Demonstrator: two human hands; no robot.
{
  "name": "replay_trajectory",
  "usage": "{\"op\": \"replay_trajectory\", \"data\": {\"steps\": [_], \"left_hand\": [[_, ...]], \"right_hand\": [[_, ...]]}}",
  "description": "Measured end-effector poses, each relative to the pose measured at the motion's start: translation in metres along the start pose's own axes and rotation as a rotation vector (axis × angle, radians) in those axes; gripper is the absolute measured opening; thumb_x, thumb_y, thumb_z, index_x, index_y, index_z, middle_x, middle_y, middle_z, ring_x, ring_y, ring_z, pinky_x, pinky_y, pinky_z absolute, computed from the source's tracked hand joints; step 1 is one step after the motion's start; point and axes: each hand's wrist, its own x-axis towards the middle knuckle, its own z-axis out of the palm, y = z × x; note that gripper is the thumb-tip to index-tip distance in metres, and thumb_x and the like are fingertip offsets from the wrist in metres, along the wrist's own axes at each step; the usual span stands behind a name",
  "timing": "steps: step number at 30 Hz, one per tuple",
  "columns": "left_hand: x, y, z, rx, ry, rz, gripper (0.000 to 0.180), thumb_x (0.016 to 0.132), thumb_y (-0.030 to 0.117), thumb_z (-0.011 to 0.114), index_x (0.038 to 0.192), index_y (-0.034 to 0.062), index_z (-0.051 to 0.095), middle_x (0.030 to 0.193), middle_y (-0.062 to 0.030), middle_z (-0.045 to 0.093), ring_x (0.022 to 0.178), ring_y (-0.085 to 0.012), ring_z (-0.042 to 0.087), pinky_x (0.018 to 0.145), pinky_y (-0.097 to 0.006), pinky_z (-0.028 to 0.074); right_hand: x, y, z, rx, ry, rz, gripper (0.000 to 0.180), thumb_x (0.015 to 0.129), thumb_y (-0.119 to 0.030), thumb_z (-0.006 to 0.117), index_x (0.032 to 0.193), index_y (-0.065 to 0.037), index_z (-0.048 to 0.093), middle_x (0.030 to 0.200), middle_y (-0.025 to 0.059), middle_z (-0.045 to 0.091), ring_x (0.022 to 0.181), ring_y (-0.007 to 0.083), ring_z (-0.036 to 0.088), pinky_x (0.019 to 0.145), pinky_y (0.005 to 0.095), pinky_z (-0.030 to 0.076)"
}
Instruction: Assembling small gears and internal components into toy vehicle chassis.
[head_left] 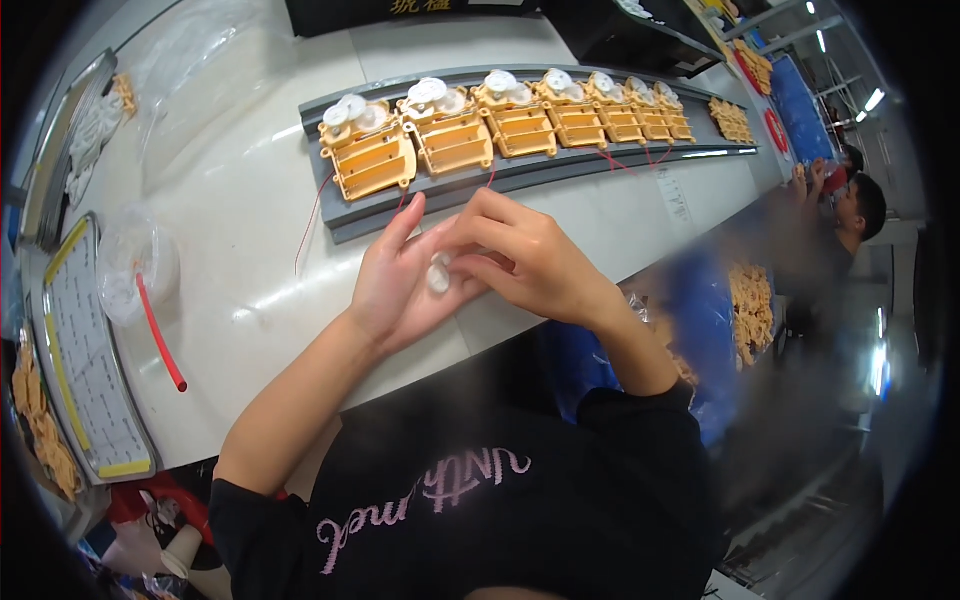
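My left hand (395, 275) is palm up over the table, its thumb stretched out. Small white plastic parts (439, 273) rest in that palm; their exact kind is unclear. Bent over the same palm, my right hand (520, 245) has its thumb and fingers drawn together beside the white parts. What lies between its fingertips is hidden. Beyond both hands, a row of yellow plastic housings (370, 162) stands on a long grey rack (345, 225). White round gear-like pieces (428, 92) sit at their far ends, and thin red wires (318, 215) trail from some.
Left of my hands stands a bag-lined tub (125, 255) with a red stick (160, 335). A framed sheet (95, 350) lies by the left edge. Black bins (630, 35) stand at the back. To the right are blue-lined containers of yellow parts (750, 310) and another person (850, 215).
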Motion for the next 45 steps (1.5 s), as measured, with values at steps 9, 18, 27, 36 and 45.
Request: {"op": "replay_trajectory", "data": {"steps": [9,18,27,36,45], "left_hand": [[0.001,0.001,0.006,0.018,0.058,0.021,0.065,0.097,0.046,0.032,0.136,-0.0070,0.032,0.138,-0.0299,0.034,0.132,-0.0369,0.033,0.111,-0.043,0.029],[0.004,0.001,0.001,0.036,0.050,0.020,0.066,0.097,0.044,0.034,0.138,-0.0073,0.029,0.139,-0.0289,0.032,0.133,-0.0359,0.032,0.111,-0.043,0.028],[0.004,0.002,0.004,0.018,0.079,0.032,0.065,0.098,0.044,0.029,0.136,-0.0082,0.032,0.137,-0.0304,0.034,0.131,-0.0365,0.034,0.110,-0.043,0.030],[0.005,0.003,0.005,0.051,0.096,0.038,0.065,0.098,0.045,0.029,0.135,-0.0084,0.032,0.136,-0.0304,0.036,0.130,-0.0364,0.036,0.110,-0.043,0.030],[0.005,0.002,0.002,0.044,0.094,0.043,0.065,0.098,0.044,0.029,0.135,-0.0082,0.033,0.135,-0.0302,0.037,0.129,-0.0361,0.038,0.109,-0.043,0.030]], "right_hand": [[-0.003,0.062,-0.083,-0.287,0.699,0.048,0.007,0.082,0.000,0.065,0.089,-0.002,0.067,0.086,0.0051,0.065,0.078,0.0120,0.061,0.069,0.0232,0.049],[-0.017,0.177,-0.162,-0.689,0.748,0.175,0.007,0.080,-0.004,0.067,0.086,-0.001,0.066,0.085,0.0076,0.065,0.076,0.0162,0.066,0.069,0.0261,0.053],[-0.017,0.185,-0.163,-0.747,0.699,0.198,0.008,0.081,-0.005,0.066,0.087,0.000,0.065,0.085,0.0079,0.064,0.074,0.0179,0.066,0.069,0.0265,0.053],[-0.016,0.186,-0.161,-0.733,0.699,0.180,0.008,0.082,-0.005,0.065,0.087,0.001,0.066,0.085,0.0077,0.063,0.075,0.0174,0.066,0.069,0.0263,0.053],[-0.018,0.180,-0.163,-0.769,0.576,0.173,0.008,0.084,-0.002,0.060,0.091,-0.001,0.063,0.089,0.0092,0.062,0.078,0.0225,0.065,0.070,0.0293,0.052]]}}
